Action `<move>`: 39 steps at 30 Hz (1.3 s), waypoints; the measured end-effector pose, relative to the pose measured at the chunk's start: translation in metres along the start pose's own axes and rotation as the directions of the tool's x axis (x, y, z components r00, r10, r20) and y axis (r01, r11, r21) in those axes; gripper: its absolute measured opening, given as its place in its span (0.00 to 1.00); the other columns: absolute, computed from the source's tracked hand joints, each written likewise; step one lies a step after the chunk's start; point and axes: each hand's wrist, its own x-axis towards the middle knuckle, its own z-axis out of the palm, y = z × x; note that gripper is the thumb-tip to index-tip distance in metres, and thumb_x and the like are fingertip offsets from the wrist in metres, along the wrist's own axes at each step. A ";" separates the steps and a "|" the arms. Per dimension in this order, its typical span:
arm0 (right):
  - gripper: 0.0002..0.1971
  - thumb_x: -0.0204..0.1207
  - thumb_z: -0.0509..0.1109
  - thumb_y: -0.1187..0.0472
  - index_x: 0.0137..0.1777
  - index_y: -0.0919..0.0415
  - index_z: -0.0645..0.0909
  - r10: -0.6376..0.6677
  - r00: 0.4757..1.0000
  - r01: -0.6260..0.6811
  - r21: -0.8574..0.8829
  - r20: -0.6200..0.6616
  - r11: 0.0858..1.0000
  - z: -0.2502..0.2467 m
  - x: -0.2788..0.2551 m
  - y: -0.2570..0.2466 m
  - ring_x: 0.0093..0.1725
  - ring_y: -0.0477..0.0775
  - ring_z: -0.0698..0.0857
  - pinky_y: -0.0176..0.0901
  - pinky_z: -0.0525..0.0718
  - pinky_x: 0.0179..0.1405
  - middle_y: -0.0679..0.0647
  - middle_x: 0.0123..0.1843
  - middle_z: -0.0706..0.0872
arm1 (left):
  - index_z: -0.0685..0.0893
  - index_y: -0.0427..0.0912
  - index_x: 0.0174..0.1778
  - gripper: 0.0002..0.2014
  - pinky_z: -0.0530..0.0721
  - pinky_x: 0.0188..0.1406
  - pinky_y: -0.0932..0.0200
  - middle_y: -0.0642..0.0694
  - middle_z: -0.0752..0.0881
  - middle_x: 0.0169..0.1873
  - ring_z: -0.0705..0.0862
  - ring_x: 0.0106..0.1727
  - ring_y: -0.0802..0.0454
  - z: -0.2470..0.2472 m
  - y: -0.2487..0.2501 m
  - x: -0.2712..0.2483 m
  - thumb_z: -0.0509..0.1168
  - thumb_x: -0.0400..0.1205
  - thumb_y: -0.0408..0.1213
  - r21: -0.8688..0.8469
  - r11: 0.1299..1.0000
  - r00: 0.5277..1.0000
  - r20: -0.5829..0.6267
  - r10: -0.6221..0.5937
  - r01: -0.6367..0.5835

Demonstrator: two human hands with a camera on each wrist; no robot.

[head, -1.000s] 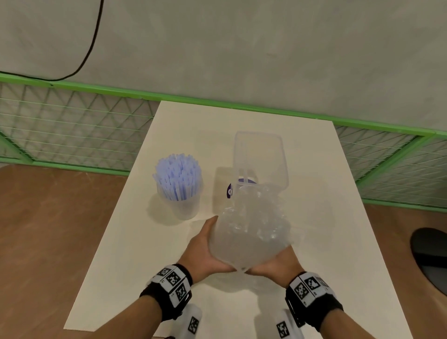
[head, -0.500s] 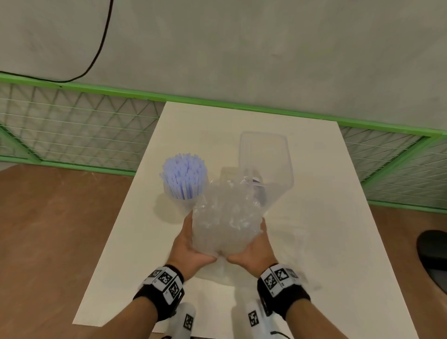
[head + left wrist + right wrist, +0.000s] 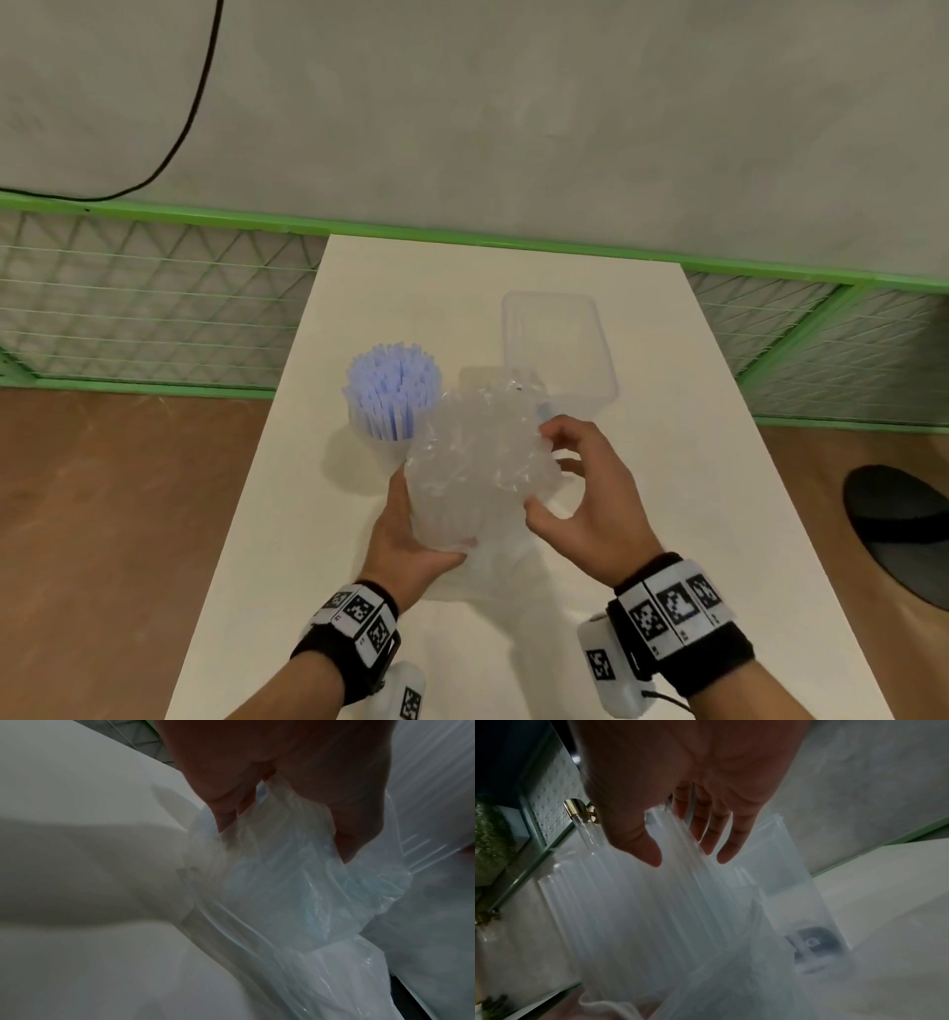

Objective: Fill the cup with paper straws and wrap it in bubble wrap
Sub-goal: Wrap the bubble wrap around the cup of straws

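On table [image 3: 693, 462], cup [image 3: 393, 447] upright, straws [image 3: 393, 388] vertical

Pale blue straws [image 3: 391, 395], clear bubble wrap [image 3: 477, 462], white table [image 3: 318, 514], green fence rail [image 3: 154, 213], black-and-white patterned wristbands [image 3: 672, 611]

cup [image 3: 393, 411] left — container [image 3: 560, 349] right

The head view is bright and even, with soft shadows on the white table [image 3: 667, 462] below the hands. Straight lines bend near the frame edges. Both wrist views are dim and grainy. In the left wrist view a broad soft shadow crosses the left half. The bubble wrap [image 3: 477, 462] shows small glare spots and looks blurred.
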 end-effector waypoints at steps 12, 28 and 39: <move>0.15 0.77 0.64 0.59 0.62 0.49 0.68 -0.145 0.984 0.127 -0.166 -0.102 0.978 0.025 0.009 0.014 0.51 0.37 0.73 0.17 0.67 0.55 0.45 0.54 0.77 | 0.73 0.55 0.71 0.52 0.87 0.56 0.58 0.56 0.89 0.54 0.89 0.55 0.59 0.005 -0.001 0.007 0.86 0.48 0.47 0.042 0.996 0.997 -0.041 -0.071 0.073; 0.08 0.83 0.62 0.56 0.60 0.50 0.72 -0.247 0.956 0.219 -0.173 -0.158 0.960 0.018 0.035 0.005 0.53 0.50 0.80 0.32 0.77 0.57 0.39 0.55 0.73 | 0.75 0.45 0.72 0.53 0.87 0.59 0.59 0.52 0.90 0.54 0.89 0.55 0.61 0.006 0.003 0.002 0.86 0.48 0.48 0.061 0.992 0.992 -0.070 -0.102 0.106; 0.07 0.83 0.65 0.57 0.58 0.50 0.72 -0.248 0.950 0.214 -0.182 -0.192 0.960 0.008 0.053 -0.011 0.51 0.52 0.80 0.29 0.71 0.52 0.48 0.52 0.81 | 0.77 0.48 0.71 0.50 0.86 0.55 0.67 0.56 0.91 0.52 0.89 0.54 0.63 0.004 0.000 0.003 0.86 0.50 0.48 0.081 0.990 0.991 -0.078 -0.112 0.118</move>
